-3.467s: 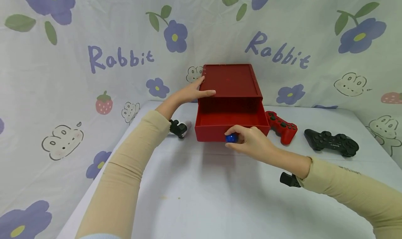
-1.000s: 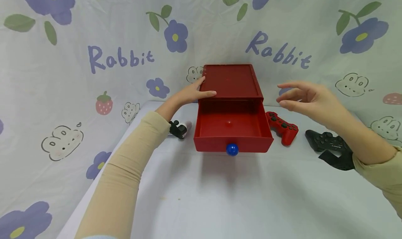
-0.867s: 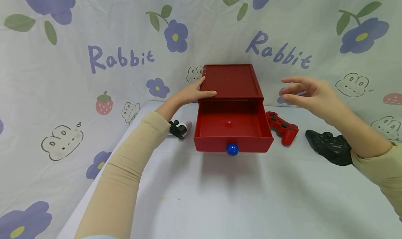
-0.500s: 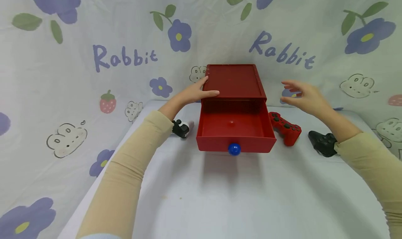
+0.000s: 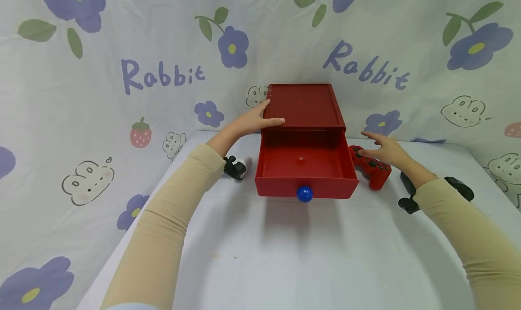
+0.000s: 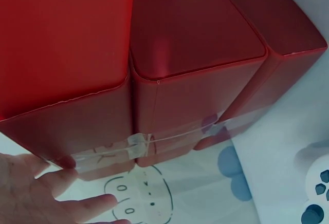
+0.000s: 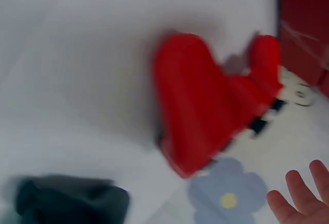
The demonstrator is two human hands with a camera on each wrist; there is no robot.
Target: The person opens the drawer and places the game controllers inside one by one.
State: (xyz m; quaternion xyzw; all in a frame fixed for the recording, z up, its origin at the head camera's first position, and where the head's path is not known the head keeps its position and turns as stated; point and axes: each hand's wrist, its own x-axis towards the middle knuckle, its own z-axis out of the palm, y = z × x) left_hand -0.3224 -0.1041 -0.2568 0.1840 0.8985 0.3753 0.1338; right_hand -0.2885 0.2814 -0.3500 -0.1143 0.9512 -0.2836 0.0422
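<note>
In the head view my left hand (image 5: 254, 120) rests on the left front corner of a red drawer box (image 5: 303, 104), fingers spread. Below its top, a red drawer (image 5: 325, 187) with a round blue knob (image 5: 305, 194) stands pulled out, with nothing visible inside. My right hand (image 5: 384, 149), fingers apart and holding nothing, hovers over a red game controller (image 5: 376, 176) just right of the box. The right wrist view shows that red controller (image 7: 205, 106) blurred, with my fingertips low at the right. The box's side (image 6: 190, 106) fills much of the left wrist view.
A black game controller (image 5: 460, 188) lies farther right, partly hidden by my right sleeve. A white controller (image 6: 320, 190) with dark buttons shows at the left wrist view's right edge. Behind the white table (image 5: 285, 264) hangs a cloth (image 5: 163, 29) printed with flowers and rabbits.
The drawer came forward as my right hand held the knob, then that hand let go and moved right. It has since lowered toward the red controller. My left hand stays on the box.
</note>
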